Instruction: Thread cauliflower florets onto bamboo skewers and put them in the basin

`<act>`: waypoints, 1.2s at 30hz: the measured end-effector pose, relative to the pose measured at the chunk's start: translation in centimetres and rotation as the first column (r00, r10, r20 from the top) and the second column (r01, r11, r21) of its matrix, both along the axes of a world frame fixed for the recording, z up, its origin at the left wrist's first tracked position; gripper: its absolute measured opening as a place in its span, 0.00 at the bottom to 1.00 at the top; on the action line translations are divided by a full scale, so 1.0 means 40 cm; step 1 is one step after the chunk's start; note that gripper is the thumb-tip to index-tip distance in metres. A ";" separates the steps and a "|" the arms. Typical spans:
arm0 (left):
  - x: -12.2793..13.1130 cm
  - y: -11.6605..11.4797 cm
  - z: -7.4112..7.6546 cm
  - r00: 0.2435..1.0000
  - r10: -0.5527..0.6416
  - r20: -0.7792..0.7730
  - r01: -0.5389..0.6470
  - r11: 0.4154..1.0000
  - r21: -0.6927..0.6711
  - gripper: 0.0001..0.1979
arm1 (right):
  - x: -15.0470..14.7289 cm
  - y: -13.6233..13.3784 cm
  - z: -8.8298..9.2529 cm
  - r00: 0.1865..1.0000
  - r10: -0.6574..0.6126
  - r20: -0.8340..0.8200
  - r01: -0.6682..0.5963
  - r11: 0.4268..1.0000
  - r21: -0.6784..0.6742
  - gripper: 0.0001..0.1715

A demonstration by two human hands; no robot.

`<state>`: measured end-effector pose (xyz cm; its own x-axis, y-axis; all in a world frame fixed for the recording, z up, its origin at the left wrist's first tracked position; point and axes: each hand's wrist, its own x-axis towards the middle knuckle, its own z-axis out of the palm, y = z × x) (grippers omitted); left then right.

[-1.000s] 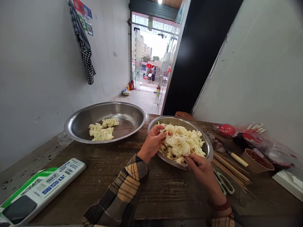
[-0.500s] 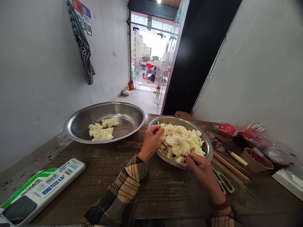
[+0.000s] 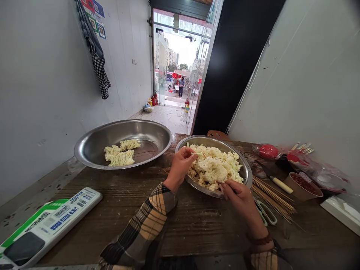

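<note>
A round steel basin (image 3: pixel 249 180) is heaped with pale cauliflower florets (image 3: pixel 216 165). My left hand (image 3: pixel 182 165) is over its left side, thumb and fingers pinched on a small floret with a greenish stem. Low on the right rim, my right hand (image 3: pixel 239 197) is closed, fingertips pinching what looks like a thin bamboo skewer; most of it is hidden by the fingers and florets. In a larger steel basin (image 3: pixel 92 157) on the left lie flattened cauliflower pieces (image 3: pixel 122 157), with thin sticks showing beside them.
Right of the small basin lie bamboo skewers (image 3: pixel 274 198), green-handled scissors (image 3: pixel 266 213), a knife with a pale handle (image 3: pixel 282 185) and a paper bowl (image 3: pixel 306 187) of red contents. A phone (image 3: pixel 24 248) rests on a white box (image 3: pixel 75 210) at front left.
My left hand has shifted slightly right over the florets, and a greenish stem now shows at its fingertips. My right hand stays nearly in place. The view has tilted slightly.
</note>
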<state>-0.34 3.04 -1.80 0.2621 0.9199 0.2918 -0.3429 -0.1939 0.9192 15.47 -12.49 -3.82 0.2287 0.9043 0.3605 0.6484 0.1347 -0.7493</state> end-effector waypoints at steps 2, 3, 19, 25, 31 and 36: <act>0.002 0.002 -0.003 0.999 0.037 -0.018 -0.036 0.999 0.023 0.08 | -0.002 -0.002 0.006 1.000 0.014 -0.009 -0.014 1.000 0.001 0.24; 0.002 0.002 -0.003 0.999 0.045 -0.022 -0.045 0.999 0.022 0.08 | -0.003 -0.003 0.008 1.000 0.020 -0.018 -0.020 1.000 0.001 0.24; -0.011 0.002 0.013 0.942 -0.136 0.308 0.223 0.938 -0.267 0.16 | 0.000 -0.003 0.005 0.999 0.047 0.028 -0.046 0.999 -0.013 0.22; -0.012 -0.013 0.021 0.928 -0.141 0.346 0.250 0.923 -0.292 0.15 | -0.003 -0.001 0.005 0.994 0.035 0.103 -0.034 0.999 -0.011 0.21; -0.009 -0.025 0.024 0.928 -0.158 0.339 0.269 0.910 -0.314 0.15 | -0.003 -0.001 0.001 0.994 0.036 0.108 -0.035 0.999 -0.014 0.22; -0.006 -0.026 0.021 0.913 -0.160 0.374 0.287 0.905 -0.314 0.14 | -0.005 -0.001 0.001 0.995 0.042 0.090 -0.040 0.999 -0.021 0.23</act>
